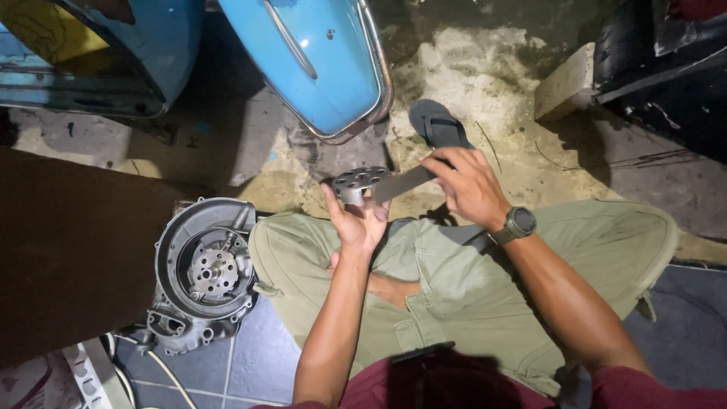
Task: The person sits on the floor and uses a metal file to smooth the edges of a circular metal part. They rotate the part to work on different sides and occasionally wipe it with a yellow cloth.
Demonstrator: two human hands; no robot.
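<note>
My left hand (358, 221) holds up a round grey metal disc (357, 182) with several holes, gripping it from below over my knees. My right hand (468, 185), with a dark watch on its wrist, grips a flat grey metal bar (401, 183) whose far end lies against the disc's edge. I sit cross-legged in olive trousers (469, 280). A grey engine casing (203, 273) with a round plate inside lies on the floor left of my left knee.
A blue scooter body panel (318, 60) stands ahead of me. A black sandal (439, 125) lies on the rough concrete beyond my hands. A brown board (68, 250) is at left, a pale block (566, 87) and dark bodywork (666, 68) at upper right.
</note>
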